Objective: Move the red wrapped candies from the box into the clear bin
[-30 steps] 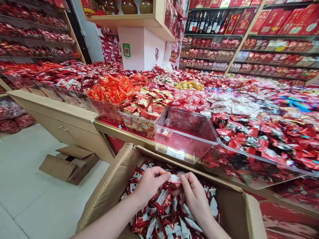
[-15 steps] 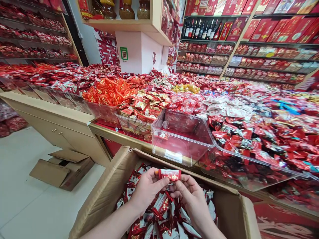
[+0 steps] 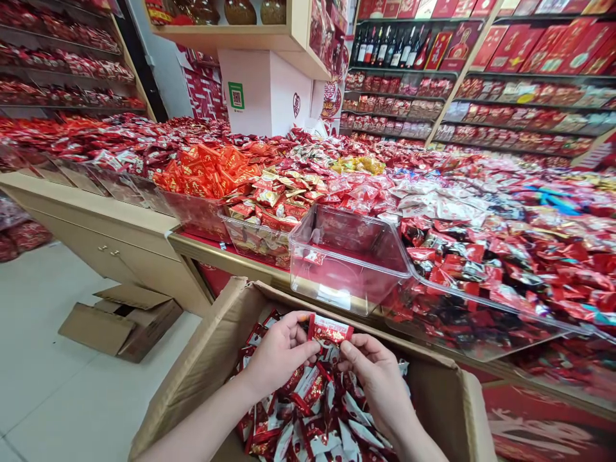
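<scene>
One small wrapped candy (image 3: 330, 329), red and white with gold print, is stretched between my two hands. My left hand (image 3: 282, 353) pinches its left end between thumb and fingers. At its right end, my right hand (image 3: 373, 369) grips the wrapper the same way. Both hands are above an open cardboard box (image 3: 192, 366) that holds many candies (image 3: 312, 391) in similar red and white wrappers. Just beyond the box, a clear plastic bin (image 3: 346, 282) stands on the counter edge with a red bottom and a small label on its front wall.
Bins of orange-red packets (image 3: 206, 170), cream and red candies (image 3: 269, 208) and red-black candies (image 3: 457, 256) flank the clear bin. A pillar with a QR sign (image 3: 236, 96) rises behind, under an overhanging shelf (image 3: 240, 38). A second cardboard box (image 3: 122, 321) lies on the floor at left.
The candy has tilted, its printed face turning more towards me, and my hands have risen slightly. The view has shifted a little. Both hands keep their hold.
</scene>
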A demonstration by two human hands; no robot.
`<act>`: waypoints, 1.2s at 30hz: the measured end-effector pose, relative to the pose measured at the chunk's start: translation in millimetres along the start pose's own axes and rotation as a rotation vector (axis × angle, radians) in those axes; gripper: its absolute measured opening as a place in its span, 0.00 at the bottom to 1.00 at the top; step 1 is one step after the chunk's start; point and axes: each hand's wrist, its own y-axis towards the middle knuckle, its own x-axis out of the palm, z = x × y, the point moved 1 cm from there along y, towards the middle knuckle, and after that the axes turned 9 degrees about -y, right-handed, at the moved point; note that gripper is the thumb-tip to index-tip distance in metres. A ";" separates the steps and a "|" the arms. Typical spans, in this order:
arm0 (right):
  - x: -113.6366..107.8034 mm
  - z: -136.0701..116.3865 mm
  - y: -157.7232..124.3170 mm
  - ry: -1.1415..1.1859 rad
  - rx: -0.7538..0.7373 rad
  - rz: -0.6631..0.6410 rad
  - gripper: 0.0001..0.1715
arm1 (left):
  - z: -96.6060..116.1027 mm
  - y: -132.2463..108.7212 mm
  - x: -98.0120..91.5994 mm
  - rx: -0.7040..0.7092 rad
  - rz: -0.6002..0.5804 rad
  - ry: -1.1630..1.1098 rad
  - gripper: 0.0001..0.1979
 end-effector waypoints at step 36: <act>15.7 20.2 6.1 -0.041 -0.051 -0.211 0.14 | 7.5 -3.4 0.3 0.161 -0.076 0.399 0.08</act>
